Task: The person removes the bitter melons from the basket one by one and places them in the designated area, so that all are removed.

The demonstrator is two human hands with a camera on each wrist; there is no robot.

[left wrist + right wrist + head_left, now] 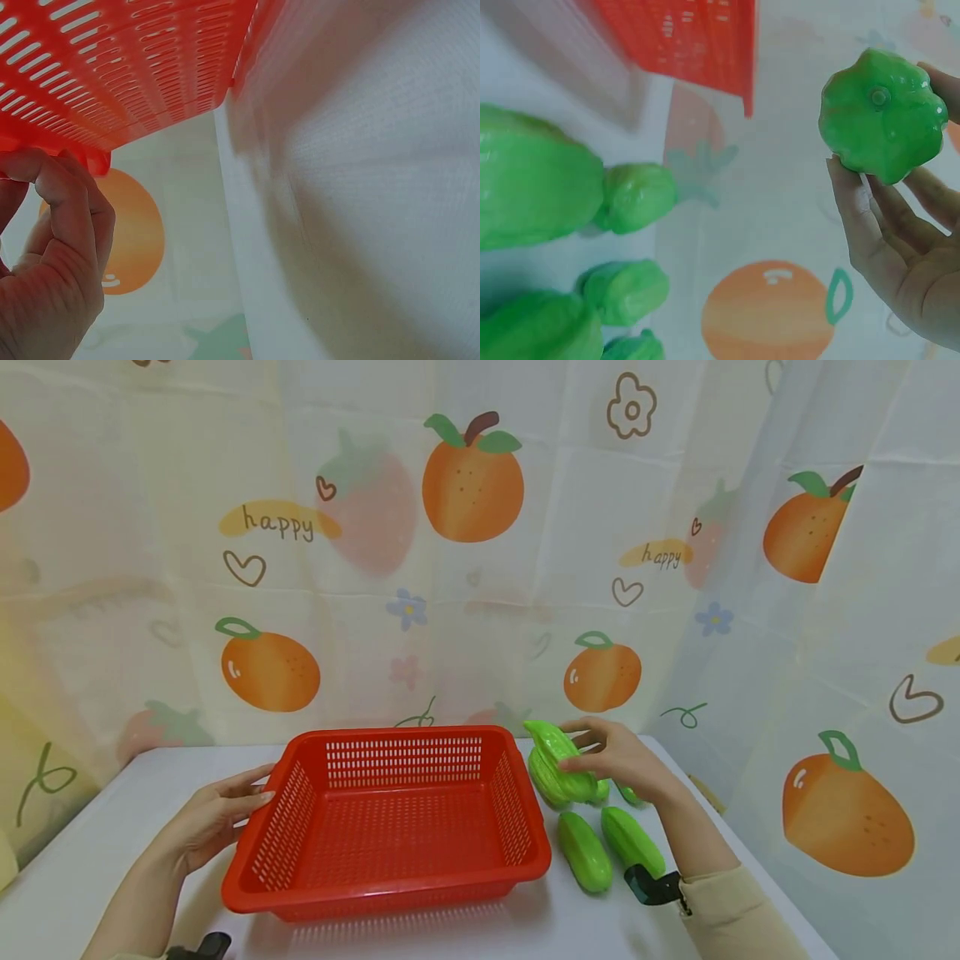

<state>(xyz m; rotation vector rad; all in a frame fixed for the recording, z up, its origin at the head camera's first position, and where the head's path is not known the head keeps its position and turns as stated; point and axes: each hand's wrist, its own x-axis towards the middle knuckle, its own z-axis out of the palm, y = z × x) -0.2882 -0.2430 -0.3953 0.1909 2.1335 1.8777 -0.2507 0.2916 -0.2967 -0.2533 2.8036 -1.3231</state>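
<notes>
My left hand (217,814) grips the left rim of a red perforated plastic basket (412,887); in the left wrist view its fingers (64,199) curl at the rim. Nothing lies in the basket. Right of it, my right hand (618,760) holds a glossy green bitter melon (553,743) between thumb and fingers, its pointed tip toward the basket's far right corner. The right wrist view shows the melon's bumpy, ridged end (881,116), raised off the table. Under the hand, another ridged green vegetable (547,783) lies on the table, partly covered.
Two smooth green cucumber-like vegetables (585,853) lie right of the basket. More green pieces (630,795) sit behind them, partly hidden by my right hand. The white table (67,860) ends at a fruit-printed curtain (480,635) at the back and right.
</notes>
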